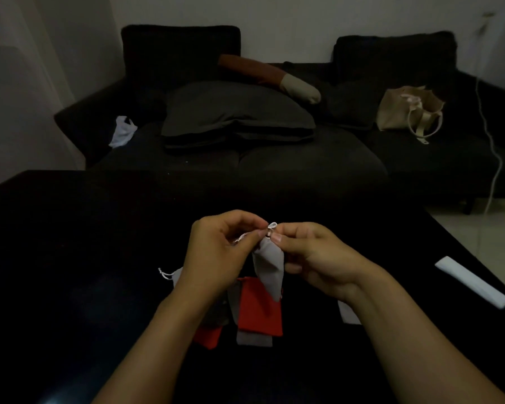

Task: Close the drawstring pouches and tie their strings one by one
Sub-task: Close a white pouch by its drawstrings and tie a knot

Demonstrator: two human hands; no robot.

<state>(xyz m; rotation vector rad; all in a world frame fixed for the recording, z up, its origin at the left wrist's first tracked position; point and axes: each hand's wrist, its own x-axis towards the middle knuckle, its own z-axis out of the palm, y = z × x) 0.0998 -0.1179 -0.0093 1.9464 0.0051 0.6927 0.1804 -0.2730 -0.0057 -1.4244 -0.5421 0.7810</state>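
Both hands are raised above the dark surface; the left hand has its fingers curled in, pinching the white string of the grey pouch; the right hand pinches the pouch's gathered neck, where a small loop stands up; the pouch hangs between them. Below it lie 2 red pouches and further grey ones, partly hidden by the forearms; whether a knot is formed is too dim to tell.
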